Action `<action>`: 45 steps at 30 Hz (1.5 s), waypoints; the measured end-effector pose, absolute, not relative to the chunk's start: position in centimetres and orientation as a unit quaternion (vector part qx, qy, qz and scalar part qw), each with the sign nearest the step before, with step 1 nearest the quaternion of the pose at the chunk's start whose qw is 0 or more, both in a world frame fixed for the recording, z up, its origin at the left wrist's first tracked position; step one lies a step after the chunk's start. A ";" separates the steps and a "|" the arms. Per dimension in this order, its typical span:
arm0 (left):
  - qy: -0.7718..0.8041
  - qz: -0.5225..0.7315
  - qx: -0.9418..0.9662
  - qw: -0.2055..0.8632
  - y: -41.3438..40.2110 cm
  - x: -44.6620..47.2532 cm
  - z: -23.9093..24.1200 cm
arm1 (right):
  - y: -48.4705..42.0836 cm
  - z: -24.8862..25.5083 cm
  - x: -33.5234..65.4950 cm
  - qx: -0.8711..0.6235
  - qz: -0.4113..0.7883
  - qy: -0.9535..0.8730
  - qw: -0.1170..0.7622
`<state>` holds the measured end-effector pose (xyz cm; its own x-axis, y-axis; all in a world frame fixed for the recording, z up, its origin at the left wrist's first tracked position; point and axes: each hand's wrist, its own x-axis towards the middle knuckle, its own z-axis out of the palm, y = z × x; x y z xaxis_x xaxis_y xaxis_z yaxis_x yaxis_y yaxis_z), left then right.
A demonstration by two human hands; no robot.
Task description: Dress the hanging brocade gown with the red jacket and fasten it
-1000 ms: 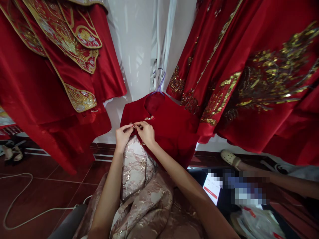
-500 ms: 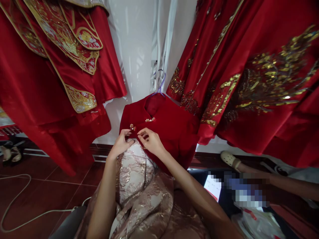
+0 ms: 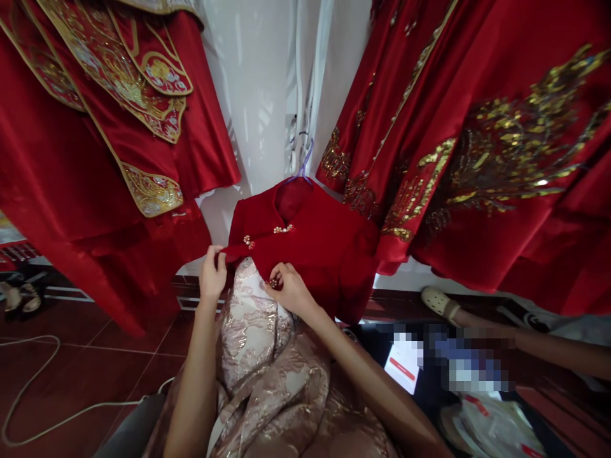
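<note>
A small red velvet jacket [image 3: 315,245] hangs on a purple hanger [image 3: 303,164] in front of me, with pearl clasps down its slanted front flap. My left hand [image 3: 212,275] pinches the left edge of the flap near a fastened clasp [image 3: 248,242]. At the lower clasp [image 3: 274,282], my right hand [image 3: 289,289] has its fingers closed on the fastening. Beneath the jacket a pale pink and gold brocade garment [image 3: 267,369] drapes toward me between my arms.
Red robes with gold embroidery hang at left [image 3: 95,146] and right [image 3: 477,146]. A white wall [image 3: 260,95] is behind. A white cable [image 3: 33,388] lies on the dark red floor. Another person's foot in a pale shoe [image 3: 442,300] is at right, by a phone screen [image 3: 403,366].
Both hands left the upper clasp. My left hand slid out to the flap's left edge and my right hand dropped to the lower clasp.
</note>
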<state>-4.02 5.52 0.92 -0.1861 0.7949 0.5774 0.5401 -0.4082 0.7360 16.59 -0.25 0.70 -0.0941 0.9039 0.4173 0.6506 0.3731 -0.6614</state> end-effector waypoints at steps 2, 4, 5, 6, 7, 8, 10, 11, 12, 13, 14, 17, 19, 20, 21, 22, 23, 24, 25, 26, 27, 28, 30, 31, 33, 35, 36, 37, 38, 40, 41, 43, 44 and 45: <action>0.499 0.607 0.617 0.042 3.8 -2.9 3.0 | -0.4 1.2 16.7 -0.532 0.180 -0.710 0.425; 0.467 0.651 0.598 -0.018 1.8 -1.3 5.2 | -0.6 2.1 17.2 -0.508 0.246 -0.696 0.444; 0.455 0.673 0.581 -0.043 0.9 -0.5 6.1 | -0.7 2.6 17.6 -0.489 0.285 -0.687 0.456; 0.442 0.692 0.568 -0.063 0.1 0.3 6.8 | -0.8 3.2 18.1 -0.471 0.319 -0.675 0.470; 0.429 0.698 0.569 -0.073 -0.6 1.0 7.4 | -1.0 3.7 18.7 -0.458 0.345 -0.661 0.485; 0.420 0.687 0.589 -0.071 -1.2 1.5 7.8 | -1.2 4.2 19.4 -0.450 0.363 -0.645 0.499; 0.417 0.600 0.682 -0.028 -2.0 2.1 8.0 | -1.6 5.2 21.1 -0.455 0.382 -0.614 0.520; 0.423 0.522 0.740 0.006 -2.3 2.0 7.9 | -1.9 5.6 22.0 -0.462 0.386 -0.600 0.526; 0.431 0.432 0.791 0.042 -2.5 1.9 7.6 | -2.2 5.9 22.7 -0.466 0.387 -0.591 0.533; 0.437 0.343 0.828 0.073 -2.6 1.6 7.3 | -2.5 6.1 23.4 -0.467 0.381 -0.587 0.541; 0.443 0.268 0.851 0.094 -2.6 1.3 6.9 | -2.7 6.3 23.9 -0.465 0.370 -0.590 0.547; 0.474 0.179 0.857 0.094 -2.2 0.8 5.9 | -3.5 6.5 24.3 -0.452 0.351 -0.623 0.533; 0.520 0.195 0.830 0.054 -1.9 0.9 5.7 | -3.9 6.5 23.6 -0.446 0.367 -0.650 0.495; 0.547 0.206 0.811 0.029 -1.8 1.1 5.8 | -4.1 6.4 23.2 -0.443 0.378 -0.659 0.477; 0.572 0.213 0.792 0.004 -1.8 1.2 5.9 | -4.2 6.4 22.7 -0.439 0.387 -0.666 0.463; 0.591 0.217 0.777 -0.016 -2.0 1.5 6.1 | -4.3 6.4 22.3 -0.434 0.393 -0.671 0.454; 0.596 0.214 0.774 -0.026 -2.2 1.7 6.4 | -4.3 6.3 21.9 -0.428 0.396 -0.676 0.450; 0.583 0.206 0.785 -0.023 -2.6 1.9 6.6 | -4.2 6.3 21.6 -0.423 0.395 -0.682 0.447; 0.554 0.198 0.808 -0.010 -3.0 2.1 6.8 | -4.2 6.2 21.3 -0.417 0.389 -0.691 0.445; 0.515 0.190 0.836 0.013 -3.3 2.2 6.8 | -4.1 6.2 21.2 -0.412 0.375 -0.701 0.445; 0.472 0.184 0.861 0.040 -3.6 2.3 6.8 | -4.1 6.3 21.1 -0.409 0.356 -0.712 0.446; 0.437 0.178 0.879 0.067 -3.8 2.3 6.6 | -4.1 6.4 21.0 -0.405 0.334 -0.725 0.445; 0.413 0.162 0.889 0.113 -3.9 2.2 5.9 | -4.1 6.7 20.9 -0.400 0.292 -0.753 0.434; 0.418 0.149 0.886 0.133 -3.8 2.2 5.4 | -4.1 6.8 20.7 -0.397 0.275 -0.766 0.424; 0.428 0.131 0.879 0.165 -3.9 2.1 4.5 | -4.0 6.9 20.3 -0.395 0.248 -0.790 0.399; 0.415 0.138 0.878 0.195 -4.2 2.1 4.2 | -3.6 6.6 19.6 -0.398 0.221 -0.805 0.380; 0.397 0.143 0.881 0.214 -4.6 2.0 4.3 | -3.3 6.3 19.3 -0.406 0.206 -0.810 0.371; 0.374 0.141 0.885 0.239 -5.0 2.0 4.6 | -2.9 5.8 19.0 -0.419 0.188 -0.811 0.363; 0.345 0.131 0.889 0.273 -5.4 1.8 5.2 | -2.6 5.3 18.8 -0.436 0.170 -0.809 0.355; 0.278 0.099 0.887 0.356 -6.1 1.4 6.6 | -1.9 4.2 18.6 -0.481 0.136 -0.796 0.343; 0.253 0.096 0.881 0.389 -6.3 1.0 7.3 | -1.7 3.7 18.7 -0.504 0.122 -0.785 0.339; 0.253 0.144 0.869 0.401 -6.2 0.2 8.3 | -1.5 2.8 19.0 -0.537 0.103 -0.769 0.332; 0.281 0.188 0.864 0.374 -5.9 -0.3 8.5 | -1.5 2.5 19.2 -0.547 0.097 -0.764 0.328; 0.320 0.234 0.856 0.331 -5.5 -0.8 8.4 | -1.5 2.3 19.5 -0.553 0.094 -0.762 0.324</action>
<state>-0.81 -5.47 8.40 0.6856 0.7031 0.1887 0.3934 -0.5760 0.7165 19.45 -1.51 2.30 -0.1776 0.9038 0.3894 0.7812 0.3702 -0.5027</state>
